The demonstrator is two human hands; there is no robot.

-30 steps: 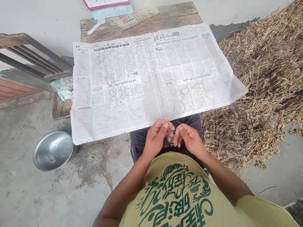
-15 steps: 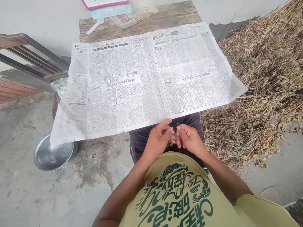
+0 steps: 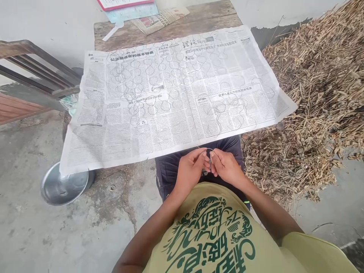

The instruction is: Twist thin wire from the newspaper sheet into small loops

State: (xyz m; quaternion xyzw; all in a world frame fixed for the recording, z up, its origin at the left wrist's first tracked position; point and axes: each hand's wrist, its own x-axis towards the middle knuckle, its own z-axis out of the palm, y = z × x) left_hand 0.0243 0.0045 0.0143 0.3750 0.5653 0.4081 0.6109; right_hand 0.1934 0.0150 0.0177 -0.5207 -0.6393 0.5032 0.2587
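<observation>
My left hand (image 3: 191, 168) and my right hand (image 3: 227, 166) are close together above my lap, just off the near edge of the newspaper (image 3: 170, 136). Both pinch a thin, pale, wire-like strand (image 3: 209, 148), which arcs between the fingertips. Something small and greyish shows between the hands, too small to name. Many thin dark loops (image 3: 153, 110) lie spread over the newspaper, some of them overlapping. Whether they are wire or thread I cannot tell.
Under the newspaper is a wooden table (image 3: 210, 17), with a folded paper (image 3: 162, 21) at its back. A metal pot (image 3: 64, 189) stands on the floor at left, below a wooden chair (image 3: 36, 68). Dry stalks (image 3: 307, 113) are heaped at right.
My hands have drawn slightly closer together, and my left index finger has curled down. The strand's visible arc between them is smaller. The newspaper and loops stay in place.
</observation>
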